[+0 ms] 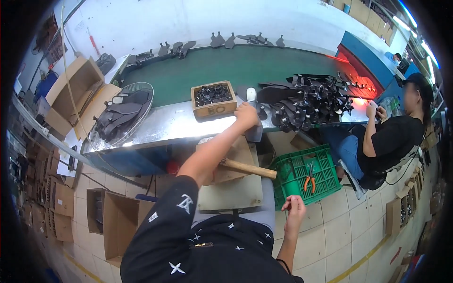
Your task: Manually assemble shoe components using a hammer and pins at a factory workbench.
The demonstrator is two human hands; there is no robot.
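Note:
My left hand [247,118] reaches over the metal table edge, its fingers closed on a dark grey sandal sole [255,134]. The sole sticks out below the hand; a white oval patch [251,95] shows just beyond it. My right hand [295,207] is raised by the near edge of the green crate [278,186], fingers curled together; whatever they pinch, if anything, is too small to make out. Between my arms a wooden handle [248,168] lies across a block [236,160] on a pale board [231,193]. My left forearm hides the handle's other end.
A wooden box [214,112] of small black parts and a heap of dark soles [306,101] flank my left hand. A wire basket of soles [123,113] stands left. Orange-handled pliers [309,181] lie on the crate. A co-worker [394,134] sits at right, beside a red-lit machine [361,78].

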